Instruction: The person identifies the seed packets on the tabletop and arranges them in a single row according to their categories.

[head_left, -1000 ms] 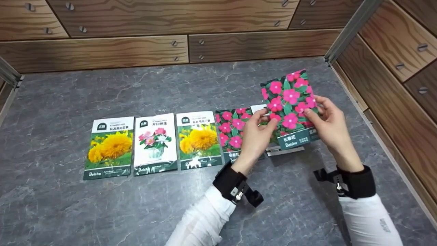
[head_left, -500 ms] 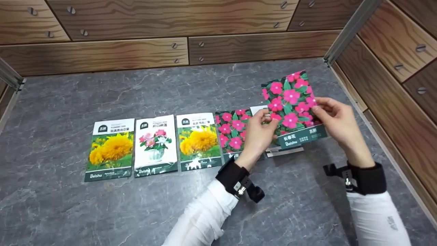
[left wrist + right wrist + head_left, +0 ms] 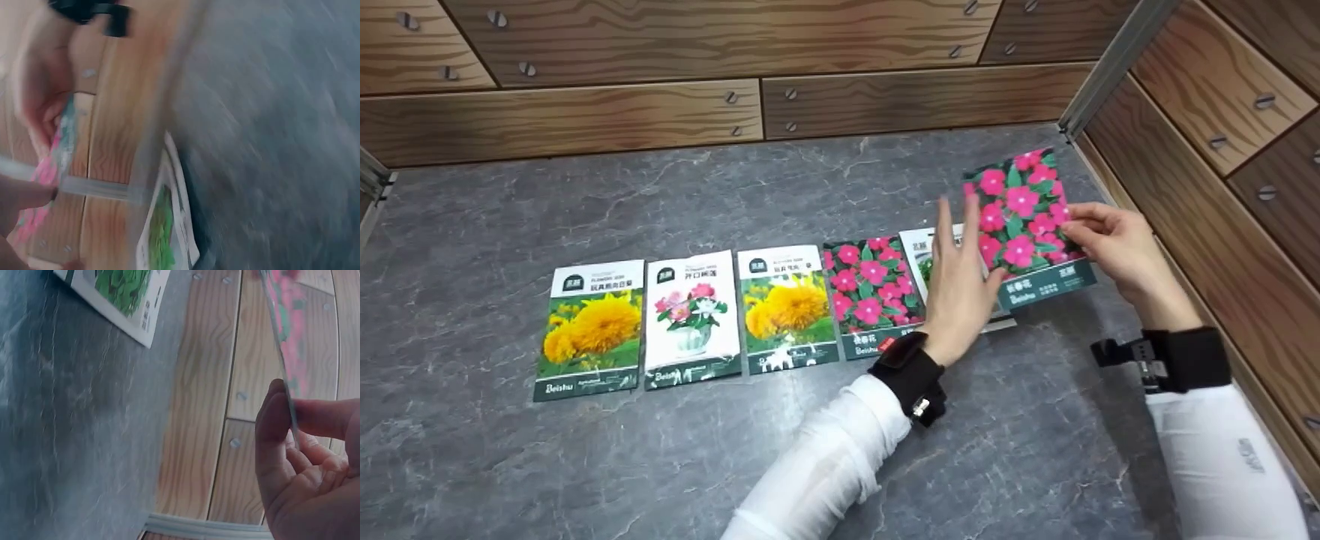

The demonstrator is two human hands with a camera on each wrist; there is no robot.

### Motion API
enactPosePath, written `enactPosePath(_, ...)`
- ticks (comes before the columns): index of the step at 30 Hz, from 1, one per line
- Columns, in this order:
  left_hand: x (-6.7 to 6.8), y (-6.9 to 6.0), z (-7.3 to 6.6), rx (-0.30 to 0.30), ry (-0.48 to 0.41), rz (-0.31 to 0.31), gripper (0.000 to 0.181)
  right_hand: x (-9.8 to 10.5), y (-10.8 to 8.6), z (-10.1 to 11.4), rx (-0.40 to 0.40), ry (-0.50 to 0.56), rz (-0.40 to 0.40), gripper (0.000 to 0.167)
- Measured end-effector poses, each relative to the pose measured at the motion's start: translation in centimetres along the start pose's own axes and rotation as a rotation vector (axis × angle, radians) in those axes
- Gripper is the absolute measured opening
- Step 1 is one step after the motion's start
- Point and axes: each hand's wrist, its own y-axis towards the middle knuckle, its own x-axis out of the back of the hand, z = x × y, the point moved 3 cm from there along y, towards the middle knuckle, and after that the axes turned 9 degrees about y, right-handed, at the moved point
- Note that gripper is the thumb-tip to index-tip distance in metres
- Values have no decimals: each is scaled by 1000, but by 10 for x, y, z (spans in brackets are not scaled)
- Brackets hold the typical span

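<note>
My right hand pinches a flower seed packet with pink blossoms by its right edge, thumb in front, holding it tilted above the table. In the right wrist view the packet appears nearly edge-on between thumb and fingers. My left hand has its fingers straight and spread at the packet's left edge; whether the thumb touches it I cannot tell. Beneath that hand lies a white packet with green leaves, partly hidden. A second pink-flowered packet lies flat just left of it.
Farther left in the row lie a yellow-flowered packet, a white potted-flower packet and another yellow one. Wood-patterned walls border the grey marbled table at the back and right.
The held packet has shifted slightly right with my right hand. My left hand's fingers have straightened off the packet's left edge, and more of the white green-leaf packet shows.
</note>
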Motion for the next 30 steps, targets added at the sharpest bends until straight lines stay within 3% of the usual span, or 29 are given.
enactPosePath(3,-2,-2,-6,-169,213,10,75,7,2,-4,-17,31,4,18)
enactPosePath(5,-6,-2,-10,-254,369,66,57,11,3,-8,-32,32,11,18)
enactPosePath(8,-16,0,-15,-302,591,220,42,16,7,-14,-58,21,24,17)
enactPosePath(11,-26,-2,-17,-317,700,351,40,19,12,-23,-91,-7,55,17)
enactPosePath(15,-37,-5,-18,-328,750,449,40,19,16,-38,-135,-53,87,39)
enactPosePath(18,-44,-7,-18,-350,758,473,35,20,16,-47,-165,-101,80,48)
enactPosePath(23,-53,-10,-17,-361,770,525,29,19,16,-61,-201,-168,69,48)
enactPosePath(30,-58,-11,-15,-348,794,579,33,16,18,-69,-212,-171,66,46)
